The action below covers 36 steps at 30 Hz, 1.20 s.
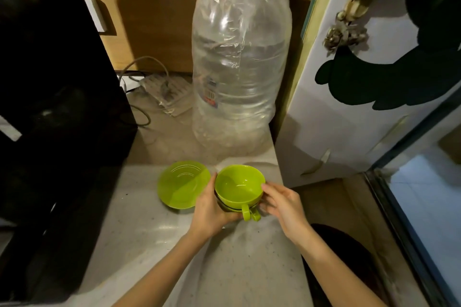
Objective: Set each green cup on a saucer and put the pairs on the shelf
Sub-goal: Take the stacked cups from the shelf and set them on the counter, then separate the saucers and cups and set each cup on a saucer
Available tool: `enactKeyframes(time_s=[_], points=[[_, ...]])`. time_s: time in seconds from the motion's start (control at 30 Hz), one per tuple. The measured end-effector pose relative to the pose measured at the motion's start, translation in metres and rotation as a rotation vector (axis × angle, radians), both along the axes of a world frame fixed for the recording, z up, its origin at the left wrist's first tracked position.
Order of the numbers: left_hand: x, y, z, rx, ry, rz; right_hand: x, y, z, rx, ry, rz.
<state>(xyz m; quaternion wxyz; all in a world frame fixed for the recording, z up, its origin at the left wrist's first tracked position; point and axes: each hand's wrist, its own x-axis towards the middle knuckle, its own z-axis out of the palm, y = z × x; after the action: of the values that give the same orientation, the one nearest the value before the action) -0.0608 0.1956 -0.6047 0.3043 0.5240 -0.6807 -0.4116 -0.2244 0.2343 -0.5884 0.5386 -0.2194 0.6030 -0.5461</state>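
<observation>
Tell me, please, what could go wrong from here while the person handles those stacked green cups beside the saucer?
1. The cups look nested, two handles showing. Both the left hand and right hand hold the stack, so pulling a stuck top cup free could jerk it loose.
2. The saucer lies just left of the left hand; a jerk could knock it.
3. The stack sits near the counter's right edge, so a dropped cup might fall off.

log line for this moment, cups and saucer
left hand: holds stacked green cups | right hand: on cups by handles | green saucer: empty on counter, left of cups
</observation>
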Motion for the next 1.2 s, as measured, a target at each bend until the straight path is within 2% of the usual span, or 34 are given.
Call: enactKeyframes(time_s=[0.27,0.43,0.47,0.53,0.6,0.67,0.8,0.87,1.0,1.1,1.2], points=[[-0.001,-0.003,-0.005,-0.016,0.041,-0.006,-0.003,-0.005,-0.003,-0.017,-0.004,0.025],[0.002,-0.006,-0.005,0.013,-0.021,-0.055,-0.006,-0.016,-0.003,0.066,0.054,0.034],[0.005,-0.008,-0.003,0.026,-0.048,-0.091,-0.006,-0.020,0.000,0.079,0.136,0.047],[0.014,-0.012,-0.002,0.060,-0.086,-0.169,-0.004,-0.028,0.010,0.072,0.461,0.127],[0.027,-0.017,0.003,0.099,-0.094,-0.216,0.003,-0.038,0.022,-0.022,0.847,0.266],[0.040,-0.022,0.011,0.088,-0.055,-0.188,0.015,-0.048,0.031,-0.130,1.066,0.412],[0.063,-0.034,0.021,-0.090,0.042,0.178,0.044,-0.078,0.042,-0.219,1.132,0.679],[0.075,-0.042,0.016,-0.133,-0.067,0.291,0.059,-0.092,0.042,-0.226,1.130,0.776],[0.091,-0.046,-0.005,-0.044,-0.355,0.179,0.079,-0.117,0.021,-0.131,1.195,0.916],[0.094,-0.043,-0.016,0.045,-0.394,0.099,0.084,-0.128,0.004,-0.024,1.371,1.021],[0.095,-0.041,-0.020,0.001,-0.397,0.119,0.087,-0.134,-0.004,0.041,1.477,1.031]])
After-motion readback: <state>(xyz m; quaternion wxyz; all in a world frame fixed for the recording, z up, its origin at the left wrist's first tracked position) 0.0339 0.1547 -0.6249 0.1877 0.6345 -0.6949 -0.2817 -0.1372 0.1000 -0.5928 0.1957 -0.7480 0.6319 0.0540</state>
